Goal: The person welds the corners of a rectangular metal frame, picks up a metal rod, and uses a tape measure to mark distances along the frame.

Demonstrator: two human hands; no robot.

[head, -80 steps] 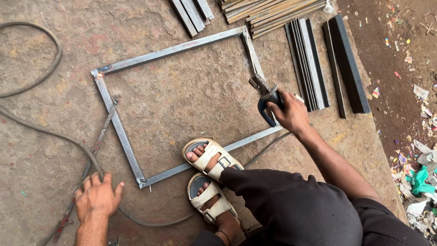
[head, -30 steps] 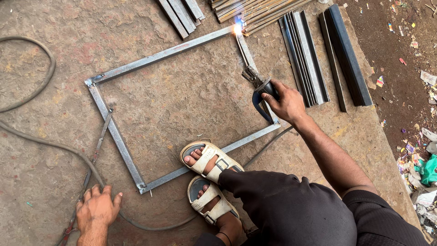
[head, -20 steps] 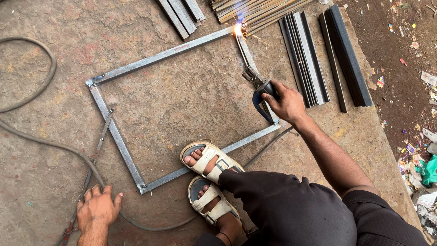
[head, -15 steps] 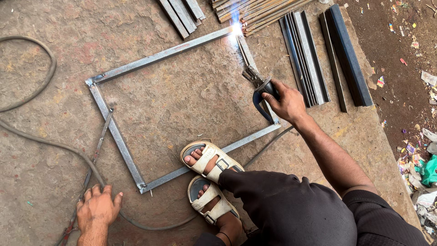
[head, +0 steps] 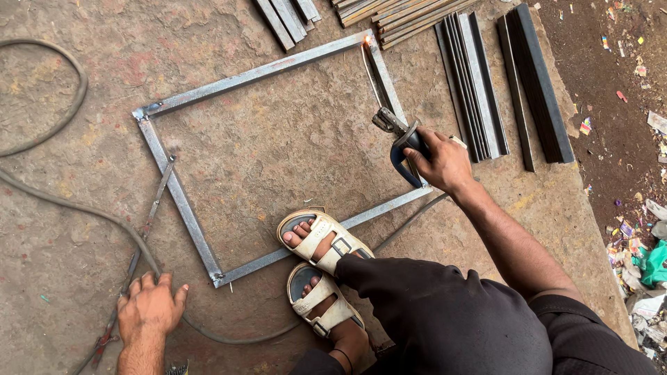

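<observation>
A rectangular steel frame (head: pixel 179 202) lies flat on the stone slab. My right hand (head: pixel 445 161) grips a welding electrode holder (head: pixel 401 144) over the frame's right bar, and its thin rod reaches to the far right corner (head: pixel 367 42), where a small orange glow shows. My left hand (head: pixel 149 307) rests palm down on the ground near the frame's near left corner, touching a grey cable (head: pixel 104 219). My sandalled foot (head: pixel 322 236) stands on the near bar.
Bundles of steel strips (head: pixel 472 76) and dark angle bars (head: pixel 538 83) lie to the right of the frame, more strips (head: pixel 288 17) at the top. A thin rod (head: pixel 149 222) lies left of the frame. Litter (head: pixel 643 250) covers the dirt at right.
The bright arc flash at the far right corner has died to a faint glow. My right hand and the holder stay in place. My left hand stays on the ground.
</observation>
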